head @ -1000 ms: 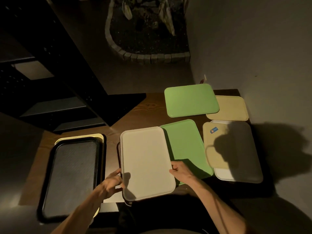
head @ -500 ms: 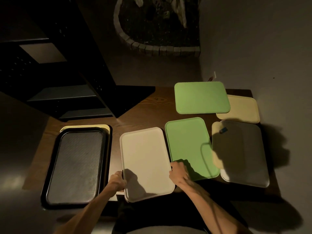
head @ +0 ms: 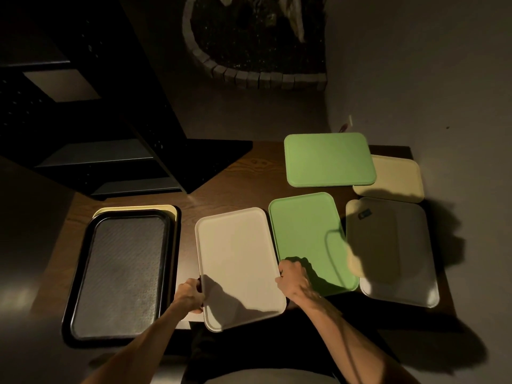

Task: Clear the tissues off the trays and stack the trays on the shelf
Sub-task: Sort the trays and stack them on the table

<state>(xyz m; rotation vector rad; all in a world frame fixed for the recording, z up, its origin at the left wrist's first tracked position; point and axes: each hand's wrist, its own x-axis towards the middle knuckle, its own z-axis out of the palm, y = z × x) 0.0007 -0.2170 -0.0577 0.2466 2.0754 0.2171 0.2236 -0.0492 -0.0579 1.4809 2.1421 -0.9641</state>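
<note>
Head view: left hand [head: 190, 296] curled round the near left edge of the white tray [head: 238, 264], fingers tucked under the rim and out of sight; right hand [head: 293, 277] clamped on the opposite long edge, thumb side on top, fingertips hidden below. Tray held between both, near end overhanging the edge of the surface [head: 235, 176], whether lifted clear or resting cannot be told.

Probably light and stiff, moulded plastic by the look, smooth and likely a bit slippery on top. Best gripped as now, at the two long edges under the raised rim, evenly, so as not to tip. Not fragile, but apt to slide off another tray if stacked askew.

Pale cream-white, rectangular, rounded corners, shallow lip, bare of any tissue, shadowed by the arms at the near end.

Just right of it, touching or nearly so, a green tray [head: 307, 239]; beyond that a grey tray [head: 410, 259] overlapping a yellowish one beneath. Farther back a second green tray [head: 328, 159] lapping over a yellow tray [head: 396, 176]. To the left, apart, a black tray [head: 122, 273] set on a yellow one whose rim peeks out behind. Dark shelf [head: 105, 159] at the far left corner. No tissues visible on any tray. Stacking seemingly next.
</note>
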